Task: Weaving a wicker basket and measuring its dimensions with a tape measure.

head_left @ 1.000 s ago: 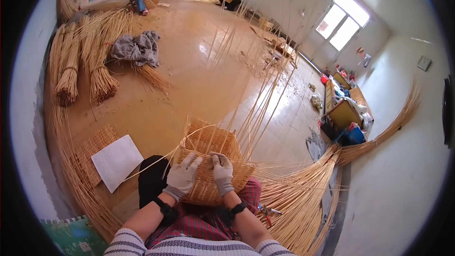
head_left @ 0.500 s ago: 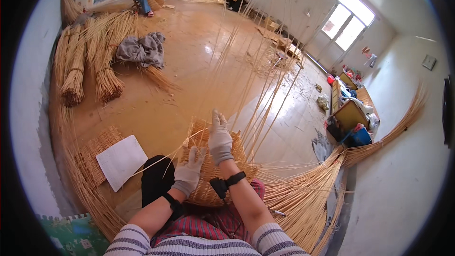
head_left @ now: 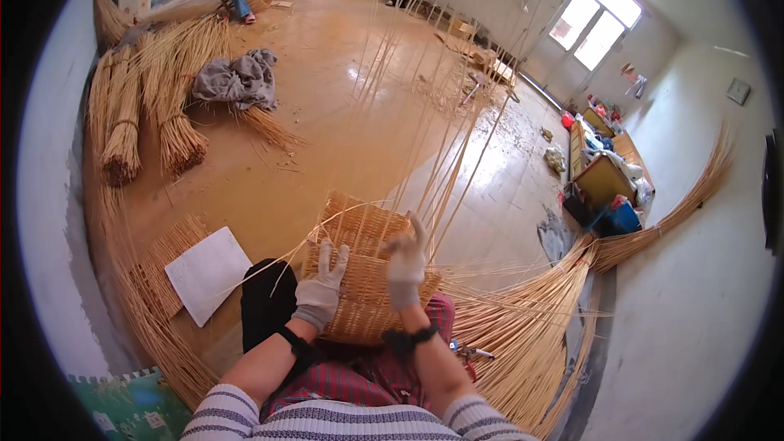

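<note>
A woven wicker basket (head_left: 363,298) rests on my lap, with long upright stakes (head_left: 453,184) rising from its far and right sides. My left hand (head_left: 318,294), in a pale glove, lies against its left part with fingers stretched out and spread. Close to that hand, thin loose strands (head_left: 286,255) run out to the left. My right hand (head_left: 406,269), also gloved, is at the basket's right side beside the stakes. One of its fingers points up; the others are smeared by motion, so whether they pinch a strand cannot be made out.
To my right a fan of loose wicker rods (head_left: 523,318) covers the floor. A flat woven panel (head_left: 167,265) with a white sheet (head_left: 208,273) lies at left. Tied rod bundles (head_left: 122,135) and a grey cloth (head_left: 237,80) are farther off. Two people sit at the back.
My right hand has come down and to the right, from above the basket's middle to its right side. My left hand stays at the left part, its fingers slightly shifted.
</note>
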Tool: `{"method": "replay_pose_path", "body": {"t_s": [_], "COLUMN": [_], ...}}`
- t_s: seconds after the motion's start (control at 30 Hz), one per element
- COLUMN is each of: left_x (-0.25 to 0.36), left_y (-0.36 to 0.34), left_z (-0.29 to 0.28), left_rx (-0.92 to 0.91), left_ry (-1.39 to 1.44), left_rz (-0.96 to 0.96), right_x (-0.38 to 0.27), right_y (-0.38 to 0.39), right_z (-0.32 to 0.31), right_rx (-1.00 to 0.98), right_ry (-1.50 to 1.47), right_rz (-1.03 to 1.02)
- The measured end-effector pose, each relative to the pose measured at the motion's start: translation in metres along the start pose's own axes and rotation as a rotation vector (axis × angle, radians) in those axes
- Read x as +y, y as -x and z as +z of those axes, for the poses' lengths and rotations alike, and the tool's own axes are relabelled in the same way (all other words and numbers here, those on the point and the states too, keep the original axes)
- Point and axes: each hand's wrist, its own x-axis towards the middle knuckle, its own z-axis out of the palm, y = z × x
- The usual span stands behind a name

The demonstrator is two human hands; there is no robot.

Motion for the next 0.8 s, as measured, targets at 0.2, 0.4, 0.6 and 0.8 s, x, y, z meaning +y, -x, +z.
{"method": "replay_pose_path", "body": {"t_s": [0.2, 0.4, 0.6, 0.8], "left_x": [0.017, 0.059, 0.067, 0.048], "left_y": [-0.012, -0.016, -0.025, -0.018], "left_z": [0.011, 0.013, 0.005, 0.025], "left_rx": [0.191, -0.030, -0.170, 0.156], "left_ry": [-0.115, -0.058, 0.173, 0.833], "left_rz": [0.293, 0.292, 0.120, 0.227], "right_x": [0.028, 0.024, 0.045, 0.015], "right_y": [0.061, -0.025, 0.038, 0.071], "right_z": [-0.049, -0.029, -0.098, -0.089], "right_rx": [0.131, -0.048, 0.028, -0.386], "right_ry": [-0.503, -0.028, -0.353, 0.455], "right_rz": [0.618, 0.041, 0.443, 0.276]}}
